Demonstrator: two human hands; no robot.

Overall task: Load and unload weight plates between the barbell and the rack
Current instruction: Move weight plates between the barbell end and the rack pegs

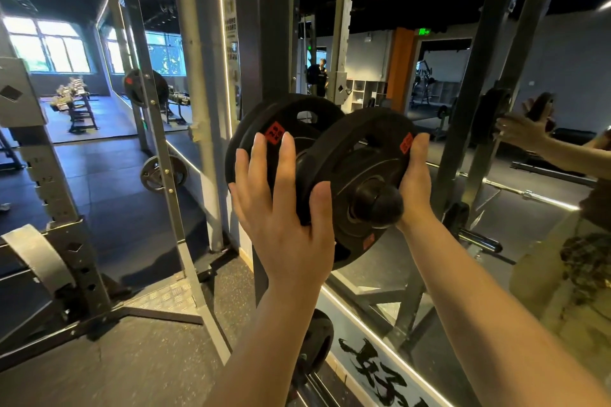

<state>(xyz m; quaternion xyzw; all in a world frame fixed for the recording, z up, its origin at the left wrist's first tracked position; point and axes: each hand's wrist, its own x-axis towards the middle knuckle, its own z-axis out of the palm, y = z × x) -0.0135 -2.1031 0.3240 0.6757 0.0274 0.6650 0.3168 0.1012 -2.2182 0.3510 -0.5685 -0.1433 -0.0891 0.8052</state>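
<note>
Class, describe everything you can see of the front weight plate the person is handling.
The front weight plate is a black, matte, rubber-looking disc with red labels near its rim and grip cut-outs. It sits upright on a storage peg whose rounded end pokes through its centre hole, with another plate close behind. The left hand and right hand grip its opposite edges.

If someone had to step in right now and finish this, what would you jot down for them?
Left hand: fingers spread on the near plate's left edge, thumb hooked over its rim.
Right hand: grip on the same plate's right edge.
The near plate is on the rack's storage peg, whose round end pokes through the plate's hole. A second plate sits further back on the same peg, with a gap between the two.
Done: the plate is threaded onto the peg.
Left: I cannot tell whether it is going on or coming off. Slide it home or pull it clear.
</note>
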